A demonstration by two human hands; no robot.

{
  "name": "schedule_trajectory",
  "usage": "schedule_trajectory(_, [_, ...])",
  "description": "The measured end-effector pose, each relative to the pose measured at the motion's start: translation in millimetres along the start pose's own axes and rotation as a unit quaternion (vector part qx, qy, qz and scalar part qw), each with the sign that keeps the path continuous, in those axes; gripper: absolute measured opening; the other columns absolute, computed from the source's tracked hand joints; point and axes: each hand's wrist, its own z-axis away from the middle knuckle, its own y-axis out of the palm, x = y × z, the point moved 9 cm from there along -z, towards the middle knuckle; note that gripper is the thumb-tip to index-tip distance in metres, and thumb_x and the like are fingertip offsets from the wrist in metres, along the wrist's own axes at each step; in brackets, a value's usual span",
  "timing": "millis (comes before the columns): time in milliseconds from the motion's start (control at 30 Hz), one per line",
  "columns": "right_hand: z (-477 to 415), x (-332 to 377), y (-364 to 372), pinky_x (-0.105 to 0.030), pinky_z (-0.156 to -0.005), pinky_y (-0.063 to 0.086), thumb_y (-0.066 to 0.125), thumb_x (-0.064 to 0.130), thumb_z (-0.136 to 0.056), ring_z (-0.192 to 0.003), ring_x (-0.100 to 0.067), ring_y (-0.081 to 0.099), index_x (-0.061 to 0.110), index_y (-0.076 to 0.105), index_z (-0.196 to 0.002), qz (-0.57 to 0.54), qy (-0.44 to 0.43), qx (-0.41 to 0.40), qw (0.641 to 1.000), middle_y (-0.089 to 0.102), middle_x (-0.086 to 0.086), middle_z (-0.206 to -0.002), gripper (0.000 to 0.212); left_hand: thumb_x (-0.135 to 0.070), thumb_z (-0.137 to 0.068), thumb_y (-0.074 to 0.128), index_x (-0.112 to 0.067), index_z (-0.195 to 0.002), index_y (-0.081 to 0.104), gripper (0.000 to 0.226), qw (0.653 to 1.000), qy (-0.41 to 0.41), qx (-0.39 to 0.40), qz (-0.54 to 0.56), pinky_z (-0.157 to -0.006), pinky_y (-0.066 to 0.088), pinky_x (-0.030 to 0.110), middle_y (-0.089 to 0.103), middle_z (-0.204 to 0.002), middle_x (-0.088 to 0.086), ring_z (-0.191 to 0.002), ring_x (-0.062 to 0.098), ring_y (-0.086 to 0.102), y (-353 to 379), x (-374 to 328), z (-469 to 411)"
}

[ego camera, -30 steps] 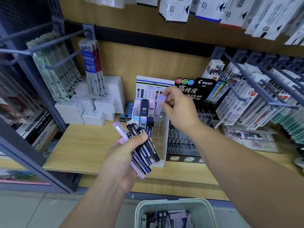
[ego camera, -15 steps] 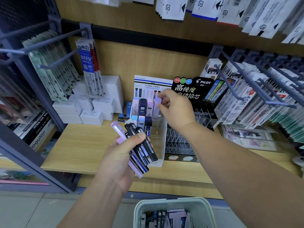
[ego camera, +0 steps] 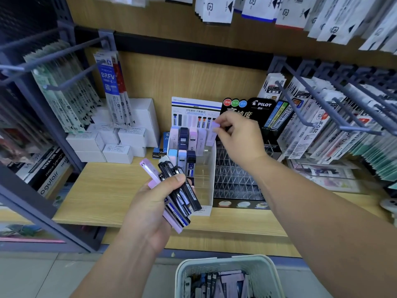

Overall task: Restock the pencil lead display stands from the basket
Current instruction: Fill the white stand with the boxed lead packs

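A: What is the right hand doing?

B: The right hand (ego camera: 238, 138), at the centre of the frame, pinches the top of a lilac lead case (ego camera: 211, 136) between thumb and fingertips. The case stands at the right end of the back row of the white display stand (ego camera: 211, 179).

A: And the left hand?

B: The left hand (ego camera: 150, 209), lower centre, clamps a fan of lead cases (ego camera: 184, 190), thumb across them. The basket (ego camera: 225, 260) at the bottom edge holds more. The black Pilot stand (ego camera: 236, 179) sits just right of the white one.

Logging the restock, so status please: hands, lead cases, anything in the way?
Left hand grips a fan of lead cases. Right hand pinches lilac case at white stand back row. Nothing seen blocking.
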Motion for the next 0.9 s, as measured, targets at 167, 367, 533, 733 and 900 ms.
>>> schedule_trajectory(167, [-1,-2,17,-0.039,-0.081,0.056,0.073,0.016,-0.091,-0.085,-0.019,0.066,0.016,0.075,-0.103,0.062,-0.021,0.021,0.998,0.072,0.0,-0.096,0.013,-0.016,-0.062,0.086,-0.01,-0.105,0.066,0.048,1.0,-0.006,-0.006,0.012,-0.099,0.045,0.067,0.072,-0.093,0.015,-0.098,0.04,0.068,-3,4,-4])
schedule_trajectory(367, [0,1,26,-0.041,-0.067,0.056,0.071,0.015,-0.091,-0.074,-0.029,0.064,0.012,0.078,-0.095,0.114,-0.05,0.004,0.992,0.064,-0.007,-0.095,0.009,-0.02,-0.058,0.082,-0.006,-0.114,0.066,0.06,1.0,-0.003,-0.002,-0.002,-0.095,0.053,0.057,0.073,-0.093,0.014,-0.091,0.034,0.07,0,2,-2])
schedule_trajectory(533, [10,2,13,-0.026,-0.074,0.05,0.066,0.009,-0.092,-0.075,-0.012,0.056,0.012,0.073,-0.109,0.062,-0.024,-0.024,0.998,0.06,0.004,-0.096,0.019,-0.015,-0.059,0.088,-0.007,-0.109,0.066,0.055,1.0,-0.006,0.003,-0.01,-0.099,0.047,0.063,0.073,-0.094,0.016,-0.103,0.042,0.069,-2,4,-4])
schedule_trajectory(733, [79,0,8,-0.021,-0.063,0.048,0.065,0.017,-0.097,-0.068,-0.007,0.061,0.022,0.074,-0.095,-0.224,0.175,0.05,0.957,0.068,0.011,-0.079,0.01,-0.016,-0.061,0.084,-0.009,-0.103,0.069,0.045,1.0,-0.016,0.012,-0.002,-0.099,0.048,0.059,0.071,-0.099,0.023,-0.092,0.036,0.068,-1,8,-5])
schedule_trajectory(900, [122,35,40,-0.025,-0.053,0.046,0.083,0.022,-0.079,-0.07,-0.016,0.059,0.016,0.071,-0.112,-0.448,0.239,0.246,0.826,0.065,0.001,-0.079,0.036,-0.014,-0.071,0.076,0.001,-0.113,0.066,0.046,0.998,-0.009,0.042,-0.035,-0.064,0.059,0.041,0.072,-0.105,0.025,-0.086,0.037,0.072,14,11,3])
